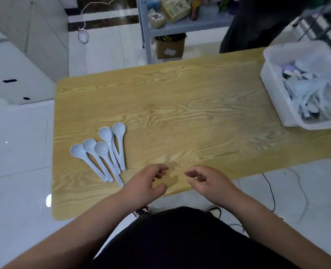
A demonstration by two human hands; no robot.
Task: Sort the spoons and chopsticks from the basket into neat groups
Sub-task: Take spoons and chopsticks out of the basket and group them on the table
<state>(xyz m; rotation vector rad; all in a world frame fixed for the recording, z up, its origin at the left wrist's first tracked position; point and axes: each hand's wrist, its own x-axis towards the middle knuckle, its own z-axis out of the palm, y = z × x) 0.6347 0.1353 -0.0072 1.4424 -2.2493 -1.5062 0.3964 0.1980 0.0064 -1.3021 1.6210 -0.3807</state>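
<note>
A wood-grain table fills the middle of the view, standing on a pale tiled floor. At its far right corner sits a white plastic basket, its contents a blurred pale jumble in which no single piece can be made out. Over the near edge, the left hand and the right hand face each other a little apart, both released, fingers loosely curled and holding nothing. Just left of the left hand, 5 pale blue spoons lie on the table in a fan, bowls pointing away, handles converging and overlapping toward the person.
</note>
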